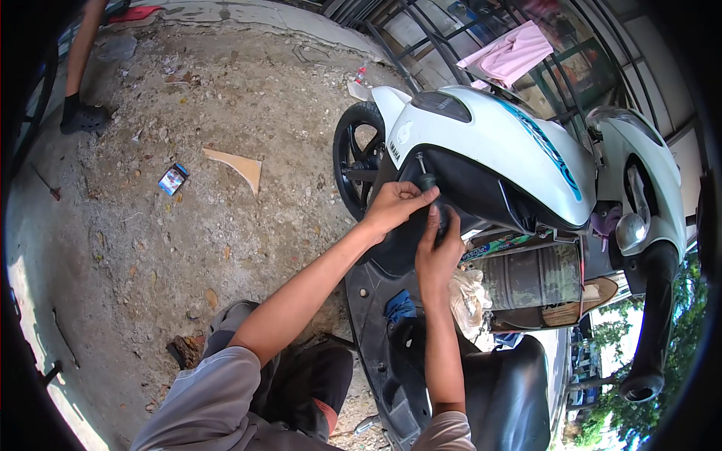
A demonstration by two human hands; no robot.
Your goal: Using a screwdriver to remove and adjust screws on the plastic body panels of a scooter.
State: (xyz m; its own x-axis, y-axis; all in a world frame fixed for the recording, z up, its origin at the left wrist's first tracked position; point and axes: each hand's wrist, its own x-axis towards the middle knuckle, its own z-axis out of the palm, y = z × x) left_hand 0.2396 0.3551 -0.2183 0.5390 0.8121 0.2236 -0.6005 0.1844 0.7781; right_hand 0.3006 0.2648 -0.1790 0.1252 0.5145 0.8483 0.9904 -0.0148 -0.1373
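Head view: left hand [395, 207] and right hand [440, 254] have fingers wrapped around a dark-handled screwdriver [427, 183] at the scooter's [519, 143] black panel [468, 179], apparently working a fastener, which seems to call next for steady turning, tip square.

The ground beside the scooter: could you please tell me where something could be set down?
Pebbly dirt lies open between the tan triangular piece and the black wheel, and between that piece and the left forearm. The left hand and right hand crowd the screwdriver.
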